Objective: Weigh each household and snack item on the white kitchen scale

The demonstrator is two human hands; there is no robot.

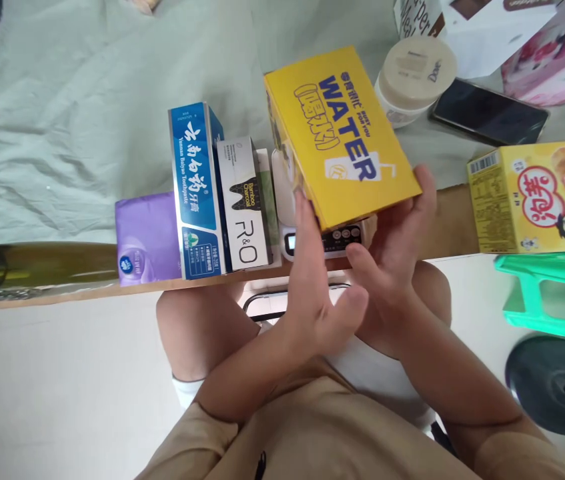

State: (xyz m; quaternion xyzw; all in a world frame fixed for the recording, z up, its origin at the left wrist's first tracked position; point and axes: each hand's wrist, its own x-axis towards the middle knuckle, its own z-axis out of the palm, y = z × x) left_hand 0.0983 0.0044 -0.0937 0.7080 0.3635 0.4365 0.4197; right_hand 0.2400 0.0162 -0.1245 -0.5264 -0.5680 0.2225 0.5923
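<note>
A yellow box [312,167] printed "WATER" sits at an angle over a white kitchen scale [357,235]; whether it rests on the scale cannot be told. My left hand [317,287] presses its fingers against the box's near left side, thumb apart. At the near right corner, my right hand [397,233] has its fingers around the edge, partly hidden. Left of the scale stand a white bamboo charcoal box [242,233], a blue toothpaste box [195,180] and a purple soft pack [147,233].
A cream jar [415,77], a dark phone [489,112] and a yellow snack box [537,200] lie to the right. White [492,30] and pink packages [557,53] stand behind. A green stool [537,293] is below the table's edge, and a dark bottle [37,267] lies far left.
</note>
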